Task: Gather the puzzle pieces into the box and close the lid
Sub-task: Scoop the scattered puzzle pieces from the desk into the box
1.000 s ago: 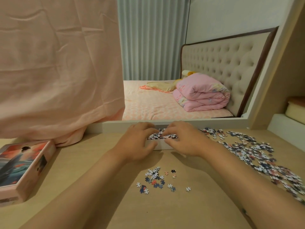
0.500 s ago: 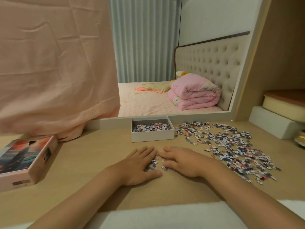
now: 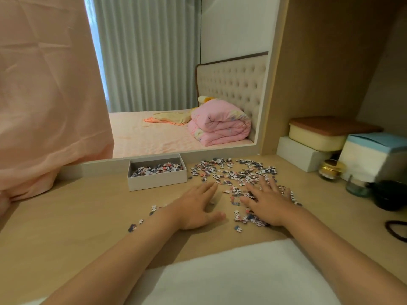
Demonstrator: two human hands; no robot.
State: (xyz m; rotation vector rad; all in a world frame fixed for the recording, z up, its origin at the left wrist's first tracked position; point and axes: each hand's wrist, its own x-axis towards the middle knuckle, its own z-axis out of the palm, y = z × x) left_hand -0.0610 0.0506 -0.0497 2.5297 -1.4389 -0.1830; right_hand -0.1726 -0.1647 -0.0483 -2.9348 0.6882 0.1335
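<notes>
A white open box (image 3: 156,181) stands at the back of the wooden desk with several puzzle pieces inside. To its right a wide scatter of loose puzzle pieces (image 3: 233,172) covers the desk. My left hand (image 3: 197,206) lies flat on the desk at the scatter's left edge, fingers straight. My right hand (image 3: 267,203) lies flat on top of the pieces with spread fingers. A few stray pieces (image 3: 141,221) sit left of my left wrist. The lid is out of view.
A pink cloth (image 3: 48,95) hangs at the left down to the desk. At the right stand a cream container (image 3: 319,137) on a white block, a tissue box (image 3: 374,155), a gold-lidded jar (image 3: 330,170), a glass (image 3: 356,186) and a dark object (image 3: 389,194).
Both hands left the box, came down on the small near pile, then slid right onto the big scatter. The view turned right, so the picture lid at the left dropped out.
</notes>
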